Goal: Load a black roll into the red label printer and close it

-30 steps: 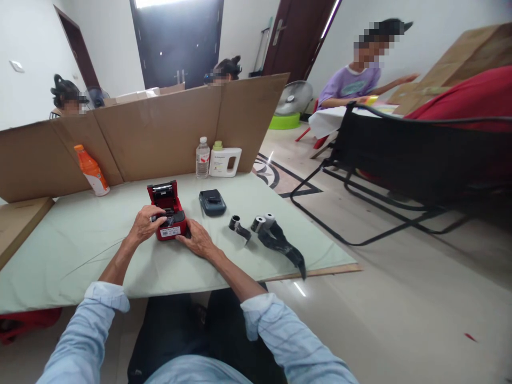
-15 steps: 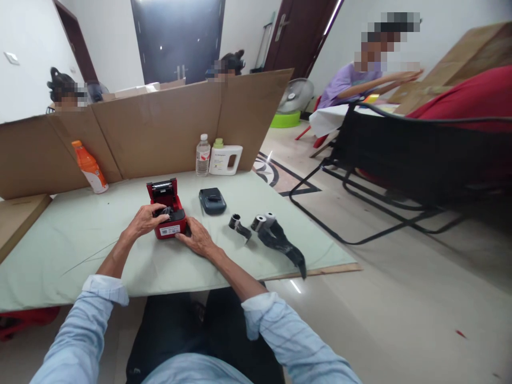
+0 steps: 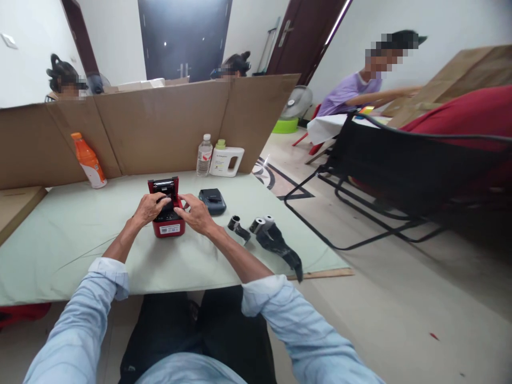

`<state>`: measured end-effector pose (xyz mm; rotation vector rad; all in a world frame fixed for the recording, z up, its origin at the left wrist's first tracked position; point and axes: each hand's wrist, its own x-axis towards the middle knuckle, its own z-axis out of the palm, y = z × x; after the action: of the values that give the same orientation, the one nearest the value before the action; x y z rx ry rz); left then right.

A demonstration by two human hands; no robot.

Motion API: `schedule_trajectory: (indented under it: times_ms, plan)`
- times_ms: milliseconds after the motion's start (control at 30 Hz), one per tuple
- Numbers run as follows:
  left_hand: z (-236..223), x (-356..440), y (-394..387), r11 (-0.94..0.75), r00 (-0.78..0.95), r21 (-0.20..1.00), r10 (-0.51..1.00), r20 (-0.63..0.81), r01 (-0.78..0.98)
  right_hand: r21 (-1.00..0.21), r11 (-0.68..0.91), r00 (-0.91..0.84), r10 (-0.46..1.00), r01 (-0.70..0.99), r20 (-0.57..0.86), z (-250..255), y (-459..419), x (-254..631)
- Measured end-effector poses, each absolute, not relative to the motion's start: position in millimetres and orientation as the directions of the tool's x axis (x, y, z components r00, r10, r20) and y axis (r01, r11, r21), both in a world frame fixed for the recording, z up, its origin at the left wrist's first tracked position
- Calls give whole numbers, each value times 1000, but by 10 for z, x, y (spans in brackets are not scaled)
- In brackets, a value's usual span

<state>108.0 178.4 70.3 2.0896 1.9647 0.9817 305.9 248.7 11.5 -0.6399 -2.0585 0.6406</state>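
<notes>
A small red-and-black printer (image 3: 169, 228) sits on the table with its lid (image 3: 163, 184) raised and a white label on its front. My left hand (image 3: 149, 208) reaches over the open compartment, thumb and fingers closed together inside it; whatever they pinch is hidden. At the printer's right wall, the thumb and fingers of my right hand (image 3: 197, 214) grip the edge near the lid hinge. Just right of that hand lies a dark grey device (image 3: 213, 201). Farther right are a short roll with black strip (image 3: 239, 229) and white-ended rolls (image 3: 259, 224) trailing a wide black strip.
A cardboard partition (image 3: 160, 128) runs along the table's back. Before it stand an orange bottle (image 3: 88, 160), a clear bottle (image 3: 204, 156) and a white jug (image 3: 227, 161). A cardboard box (image 3: 20, 208) lies left. Right are a black folding chair (image 3: 400, 170) and a seated person (image 3: 352, 96).
My right hand has moved up from the printer's lower front right corner to its upper right edge. My left hand has shifted slightly up, deeper over the compartment.
</notes>
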Motion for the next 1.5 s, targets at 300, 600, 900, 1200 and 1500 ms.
schedule_trajectory:
  times_ms: [300, 600, 900, 1200, 1500]
  plan:
    - [697, 1034, 1850, -244, -125, 661, 879, 460, 709, -818, 562, -710, 624, 120, 325, 479, 2755, 2678]
    - [585, 852, 1842, -246, -143, 848, 926, 348, 469, -899, 434, -631, 684, -51, 366, 731, 2915, 2693]
    - [558, 892, 1872, -228, -26, 886, 965, 260, 404, -852, 509, -571, 666, -122, 480, 1160, 2867, 2731]
    - [677, 995, 1776, -271, -35, 864, 949, 314, 424, -853, 493, -567, 660, -169, 493, 1229, 2779, 2880]
    - [701, 1049, 1744, -261, -61, 761, 929, 366, 594, -898, 397, -627, 655, -191, 422, 1022, 2603, 3129]
